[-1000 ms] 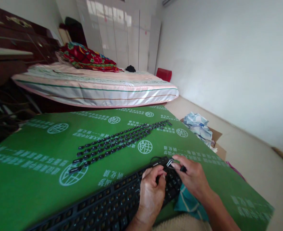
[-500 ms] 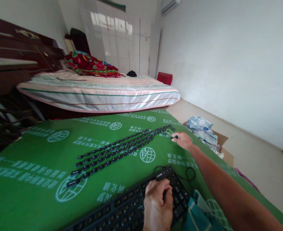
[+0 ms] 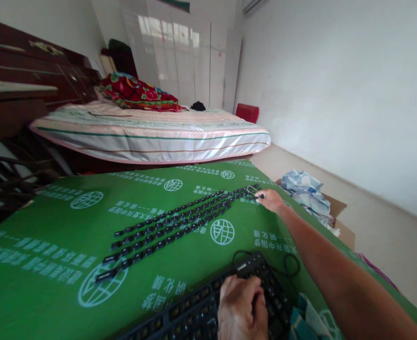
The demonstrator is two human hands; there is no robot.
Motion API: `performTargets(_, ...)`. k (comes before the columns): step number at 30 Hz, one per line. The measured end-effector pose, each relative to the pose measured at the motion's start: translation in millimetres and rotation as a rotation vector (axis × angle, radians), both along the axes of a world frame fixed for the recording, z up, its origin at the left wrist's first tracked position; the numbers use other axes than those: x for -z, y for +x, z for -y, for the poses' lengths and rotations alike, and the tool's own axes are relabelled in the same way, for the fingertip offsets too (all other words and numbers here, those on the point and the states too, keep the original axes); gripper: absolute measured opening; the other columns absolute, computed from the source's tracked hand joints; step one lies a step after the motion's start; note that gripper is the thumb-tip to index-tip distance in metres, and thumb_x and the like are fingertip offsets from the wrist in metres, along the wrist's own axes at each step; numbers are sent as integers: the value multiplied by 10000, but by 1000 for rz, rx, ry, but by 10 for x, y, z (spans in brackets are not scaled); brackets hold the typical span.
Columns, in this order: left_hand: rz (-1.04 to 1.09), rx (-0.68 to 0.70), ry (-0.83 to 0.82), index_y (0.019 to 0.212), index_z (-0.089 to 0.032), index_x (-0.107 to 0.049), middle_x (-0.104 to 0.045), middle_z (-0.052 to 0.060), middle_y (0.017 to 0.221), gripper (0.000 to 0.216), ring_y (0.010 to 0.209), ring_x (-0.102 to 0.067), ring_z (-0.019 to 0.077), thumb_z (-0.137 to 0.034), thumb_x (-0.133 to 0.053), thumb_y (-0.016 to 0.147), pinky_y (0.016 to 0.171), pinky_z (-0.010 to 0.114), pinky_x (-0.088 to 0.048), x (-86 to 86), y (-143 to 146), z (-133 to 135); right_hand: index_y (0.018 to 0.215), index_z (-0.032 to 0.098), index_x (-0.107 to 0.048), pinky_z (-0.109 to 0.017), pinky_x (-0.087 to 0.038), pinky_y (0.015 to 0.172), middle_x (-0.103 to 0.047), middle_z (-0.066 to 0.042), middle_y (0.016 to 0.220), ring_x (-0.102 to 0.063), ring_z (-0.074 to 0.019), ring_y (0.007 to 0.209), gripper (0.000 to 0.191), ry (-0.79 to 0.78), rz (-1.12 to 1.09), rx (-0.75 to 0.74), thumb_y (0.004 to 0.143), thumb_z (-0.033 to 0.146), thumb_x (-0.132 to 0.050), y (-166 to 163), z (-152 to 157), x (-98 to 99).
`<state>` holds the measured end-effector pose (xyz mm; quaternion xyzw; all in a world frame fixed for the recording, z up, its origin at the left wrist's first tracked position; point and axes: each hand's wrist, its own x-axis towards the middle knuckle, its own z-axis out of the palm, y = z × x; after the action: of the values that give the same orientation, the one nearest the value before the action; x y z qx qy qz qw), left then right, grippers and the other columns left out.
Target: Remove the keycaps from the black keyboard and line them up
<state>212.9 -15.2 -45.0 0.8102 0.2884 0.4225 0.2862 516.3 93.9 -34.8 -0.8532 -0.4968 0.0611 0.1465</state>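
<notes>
My right hand (image 3: 270, 200) reaches over the far right of the table. Its fingertips are pinched on a keycap puller (image 3: 253, 190), whose thin wire loop points left over the far end of the laid-out keycaps. These black keycaps (image 3: 166, 231) lie in several long slanting rows. In the near part of the view, my left hand (image 3: 242, 307) rests on a black keyboard (image 3: 180, 307), its fingers curled against it and their tips hidden. Many key positions on the keyboard lack caps. Its cable (image 3: 292, 266) loops out beside the far right corner.
A green printed cover (image 3: 45, 212) lies over the table. Teal cloth (image 3: 306, 318) is at the keyboard's right. Beyond the table stands a bed (image 3: 159, 137) with a red floral blanket (image 3: 141, 94). On the floor at right, an opened cardboard box (image 3: 341, 229) holds pale fabric (image 3: 306, 191).
My right hand has moved slightly away from me with the keycap puller, bringing the wire loop to the far end of the keycap rows. My left hand stays on the keyboard. The view has shifted slightly.
</notes>
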Motion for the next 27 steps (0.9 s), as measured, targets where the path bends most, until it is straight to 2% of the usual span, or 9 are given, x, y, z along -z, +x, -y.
performTargets(14, -37, -2, 51, 781, -229, -593, -609, 4, 608, 200, 616, -560, 180, -84, -472, 714, 752, 373, -443, 52, 10, 0, 1118, 275, -642, -241, -449, 700, -706, -37, 973, -644, -174, 840, 344, 4, 18, 26, 776, 284, -601, 44, -44, 66)
performTargets(18, -45, 15, 65, 778, -217, -594, -612, 13, 616, 201, 623, -558, 178, -84, -452, 723, 713, 353, -451, 34, 2, -3, 1020, 251, -680, -215, -437, 653, -709, -25, 922, -639, -153, 794, 268, 24, 17, 47, 772, 313, -599, 55, -30, 82)
performTargets(21, -44, 18, 75, 791, -214, -590, -615, 10, 625, 213, 625, -566, 177, -79, -437, 732, 750, 369, -443, 16, -5, -5, 935, 261, -698, -198, -420, 609, -710, 6, 850, -630, -130, 721, 207, 21, 11, 44, 755, 317, -615, 63, -28, 93)
performTargets(27, -75, 29, 49, 765, -221, -579, -606, -2, 622, 204, 625, -560, 176, -65, -456, 718, 749, 363, -436, -14, -21, -5, 929, 269, -700, -203, -404, 581, -707, 11, 804, -619, -127, 669, 207, 9, 16, 43, 742, 321, -625, 57, -54, 92)
